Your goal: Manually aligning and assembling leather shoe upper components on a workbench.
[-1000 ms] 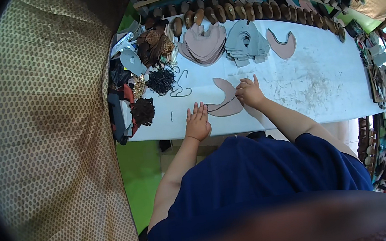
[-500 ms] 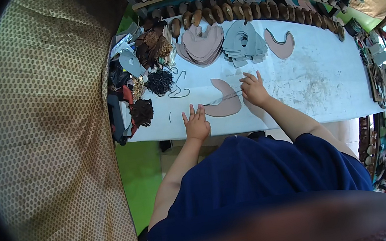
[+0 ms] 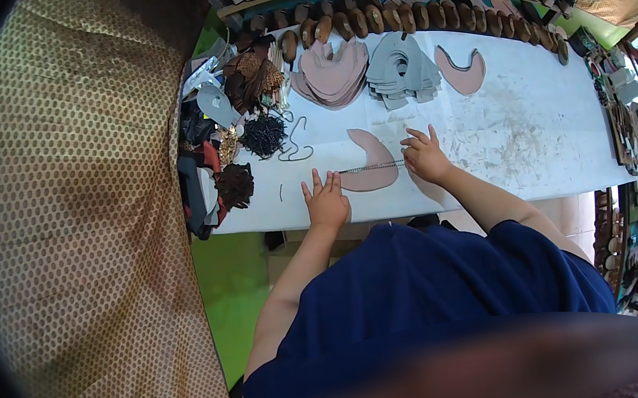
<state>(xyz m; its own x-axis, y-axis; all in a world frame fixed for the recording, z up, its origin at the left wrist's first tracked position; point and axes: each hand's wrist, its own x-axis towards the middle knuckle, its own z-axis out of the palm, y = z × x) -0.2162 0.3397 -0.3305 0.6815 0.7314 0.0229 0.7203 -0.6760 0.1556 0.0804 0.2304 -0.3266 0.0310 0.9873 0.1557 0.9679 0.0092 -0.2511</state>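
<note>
A thin dark braided cord [image 3: 370, 167] runs straight between my hands, across a pinkish, curved, crescent-shaped piece [image 3: 378, 179] lying flat on the table. My left hand [image 3: 327, 200] is at the cord's left end, beside the piece's lower left edge, with several fingers stretched out and the cord meeting the fingertips. My right hand [image 3: 426, 157] pinches the other end just right of the piece, its other fingers raised. Farther back lies a similar crescent piece [image 3: 468, 80] with a dark strip along its inner curve.
Stacks of pink pieces [image 3: 332, 84] and grey pieces [image 3: 403, 79] lie at the back. Black cords [image 3: 263, 135], a brown bundle [image 3: 235, 186] and a bent wire [image 3: 296, 144] are at the left. Shoe lasts [image 3: 392, 22] line the far edge of the white table [image 3: 524, 132].
The cord, slanting and blurred before, now runs level and straight across the piece. My right hand has moved slightly down and right; my left hand has barely shifted.
</note>
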